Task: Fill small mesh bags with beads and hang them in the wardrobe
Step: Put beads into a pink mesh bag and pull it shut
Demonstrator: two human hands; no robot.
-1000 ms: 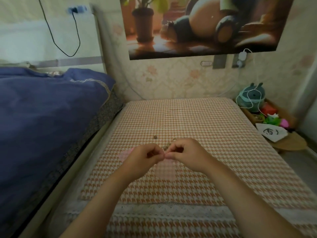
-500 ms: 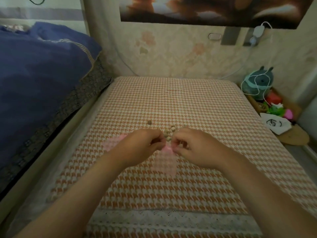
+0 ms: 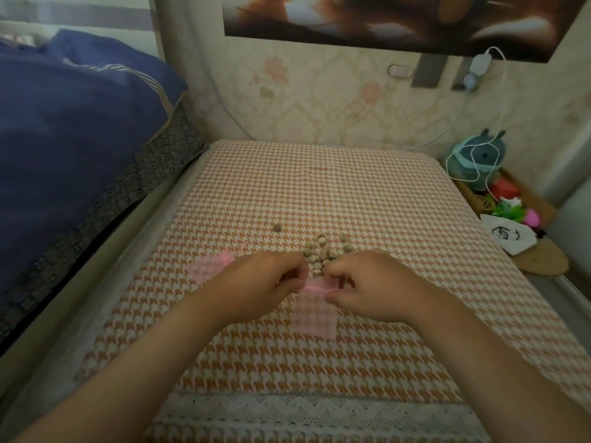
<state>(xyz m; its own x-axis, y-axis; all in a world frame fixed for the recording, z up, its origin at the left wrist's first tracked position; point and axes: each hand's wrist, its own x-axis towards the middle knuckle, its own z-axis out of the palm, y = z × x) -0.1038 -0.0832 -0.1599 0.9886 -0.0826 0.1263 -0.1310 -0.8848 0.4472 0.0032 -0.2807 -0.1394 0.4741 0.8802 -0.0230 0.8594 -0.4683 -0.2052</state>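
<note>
**A:** Both hands are down on the houndstooth cloth (image 3: 319,187), and they meet at the mouth of the pink mesh bag (image 3: 315,318), which lies flat just in front of the wrists.

**B:** Right. The left hand (image 3: 265,282) pinches the left side of the gathered top with its fingers curled in. The right hand (image 3: 374,286) pinches the right side, thumb and forefinger on the pink edge. Each hand grips the bag and nothing else.

**A:** And the beads (image 3: 323,254)?

**B:** They sit in a small pile on the cloth just beyond the knuckles, between the two hands. One stray bead (image 3: 277,227) lies apart, off to the left. A second mesh bag (image 3: 208,266) lies flat just beside the left hand.

**A:** So the step looks like opening the mouth.

**B:** That's my read. The bag looks flat, and I'd judge it empty. To do this well, the two sides want pulling apart evenly, so the gathered top slackens instead of bunching. Then one hand should hold a lip up while the other feeds the beads in.

**A:** Any traps?

**B:** Mesh is limp, so the mouth will likely collapse if it's let go. Those beads are round and should roll easily. It's better to bring the mouth up to the pile than to carry beads across the cloth.
</note>
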